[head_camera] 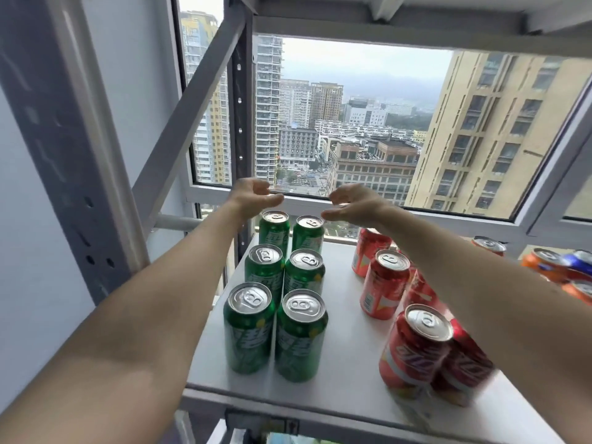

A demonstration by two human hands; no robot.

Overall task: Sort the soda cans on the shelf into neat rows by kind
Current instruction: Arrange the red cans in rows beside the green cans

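Green cans (282,296) in two tidy rows of three at the shelf's (339,373) left, left hand (253,194) and right hand (352,203) hovering loose-fingered above the back pair gripping nothing, red cans (413,344) partly behind the right forearm, orange cans (544,264) blurry and cut off far right

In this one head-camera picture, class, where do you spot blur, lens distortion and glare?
Head view: the red cans at lower right smear with blur; the shelf upright at the left edge bows from wide-angle distortion; daylight from the window glints on the green cans.
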